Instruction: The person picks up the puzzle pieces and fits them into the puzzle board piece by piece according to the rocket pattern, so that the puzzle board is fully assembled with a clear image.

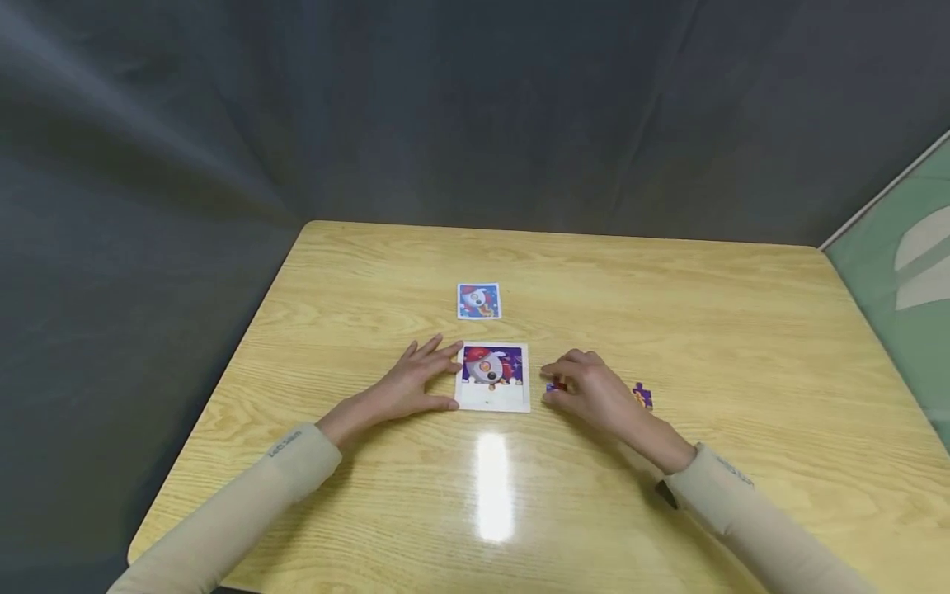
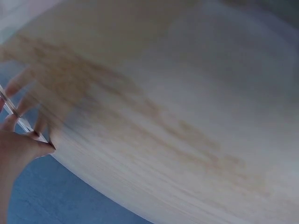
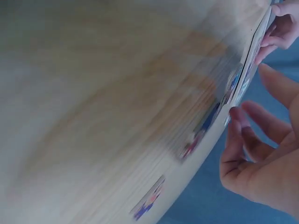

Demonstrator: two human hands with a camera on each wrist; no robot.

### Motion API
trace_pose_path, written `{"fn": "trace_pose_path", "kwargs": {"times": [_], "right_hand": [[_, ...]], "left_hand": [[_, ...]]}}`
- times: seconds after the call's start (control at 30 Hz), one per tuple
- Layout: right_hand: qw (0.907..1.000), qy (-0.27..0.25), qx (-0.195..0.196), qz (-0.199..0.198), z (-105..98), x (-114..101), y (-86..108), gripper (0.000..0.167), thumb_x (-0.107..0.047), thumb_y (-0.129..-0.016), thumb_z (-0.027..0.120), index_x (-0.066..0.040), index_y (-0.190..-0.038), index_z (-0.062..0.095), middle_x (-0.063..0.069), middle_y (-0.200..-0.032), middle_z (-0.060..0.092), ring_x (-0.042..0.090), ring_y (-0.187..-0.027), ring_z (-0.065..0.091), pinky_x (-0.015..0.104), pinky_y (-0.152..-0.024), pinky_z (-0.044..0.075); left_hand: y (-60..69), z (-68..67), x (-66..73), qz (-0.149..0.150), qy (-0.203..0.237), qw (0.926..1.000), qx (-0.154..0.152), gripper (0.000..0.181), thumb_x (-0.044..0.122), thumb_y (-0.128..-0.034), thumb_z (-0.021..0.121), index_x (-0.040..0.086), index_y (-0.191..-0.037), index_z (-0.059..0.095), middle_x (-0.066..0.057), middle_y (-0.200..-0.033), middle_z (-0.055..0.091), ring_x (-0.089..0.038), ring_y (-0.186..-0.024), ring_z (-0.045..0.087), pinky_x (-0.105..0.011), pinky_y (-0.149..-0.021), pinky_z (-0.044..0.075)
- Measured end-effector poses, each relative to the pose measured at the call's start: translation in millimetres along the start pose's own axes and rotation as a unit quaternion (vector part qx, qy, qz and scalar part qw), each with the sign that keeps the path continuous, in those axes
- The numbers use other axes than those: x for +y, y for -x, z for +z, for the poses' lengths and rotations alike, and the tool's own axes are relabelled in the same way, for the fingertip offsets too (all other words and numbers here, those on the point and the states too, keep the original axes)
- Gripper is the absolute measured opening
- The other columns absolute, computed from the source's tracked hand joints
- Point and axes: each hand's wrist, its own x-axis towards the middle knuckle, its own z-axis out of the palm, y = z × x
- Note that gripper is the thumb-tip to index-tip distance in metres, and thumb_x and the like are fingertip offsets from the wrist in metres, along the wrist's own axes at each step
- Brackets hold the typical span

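A square puzzle tray (image 1: 499, 401) with a white border lies on the table, its upper part covered by joined pieces with a purple, red and grey picture. The lower part shows bare white. My left hand (image 1: 408, 384) touches the tray's left edge, fingers spread and thumb at the lower left corner. Right of the tray, my right hand (image 1: 594, 392) hovers over a small puzzle piece (image 1: 555, 386), which shows in the gap between thumb and fingertips. In the right wrist view the thumb and fingers (image 3: 236, 140) stand apart, with a puzzle piece (image 3: 191, 143) flat on the table.
A purple and orange puzzle piece (image 1: 642, 396) lies right of my right hand. Behind the tray lies a small picture card (image 1: 478, 302) with a similar design. The wooden table (image 1: 668, 313) meets a dark curtain (image 1: 475, 124) at the back.
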Motion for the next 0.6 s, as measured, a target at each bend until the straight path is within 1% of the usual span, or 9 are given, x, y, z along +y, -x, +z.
{"fn": "trace_pose_path", "kwargs": {"times": [0.1,0.3,0.43,0.6], "right_hand": [[0.9998,0.018,-0.002,0.011,-3.5,4.8,13.6,0.040,-0.018,-0.077,0.081,-0.002,-0.112,0.069,0.010,-0.103,0.066,0.023,-0.085,0.053,0.032,-0.069,0.045],[0.9985,0.051,0.010,0.019,-0.7,11.7,21.0,0.042,-0.021,-0.076,0.082,-0.002,-0.111,0.070,0.011,-0.103,0.064,0.022,-0.082,0.049,0.030,-0.066,0.040],[0.9986,0.048,0.013,0.016,2.0,13.8,20.3,0.043,-0.020,-0.076,0.083,-0.001,-0.111,0.069,0.010,-0.101,0.064,0.022,-0.081,0.049,0.030,-0.066,0.039],[0.9995,0.024,0.007,0.018,1.6,15.9,16.0,0.040,-0.017,-0.076,0.082,-0.002,-0.110,0.070,0.009,-0.098,0.064,0.021,-0.081,0.049,0.030,-0.067,0.040]], "left_hand": [[-0.4,0.6,0.2,-0.003,0.002,1.0000,0.003,0.060,0.045,-0.0822,0.072,0.013,-0.131,0.057,-0.001,-0.157,0.024,-0.030,-0.147,0.008,-0.057,-0.116,-0.001],[-0.8,-0.2,0.7,-0.002,0.010,0.9999,0.001,0.060,0.045,-0.0828,0.072,0.013,-0.131,0.057,-0.002,-0.157,0.025,-0.030,-0.147,0.008,-0.056,-0.116,-0.002],[-0.6,0.2,1.6,-0.003,0.007,1.0000,0.002,0.060,0.044,-0.0828,0.072,0.012,-0.131,0.057,-0.003,-0.157,0.026,-0.031,-0.147,0.009,-0.057,-0.116,-0.001],[-0.8,-0.8,3.0,-0.005,0.003,1.0000,0.000,0.060,0.044,-0.0832,0.072,0.012,-0.132,0.057,-0.003,-0.158,0.025,-0.031,-0.147,0.009,-0.057,-0.116,-0.001]]}}
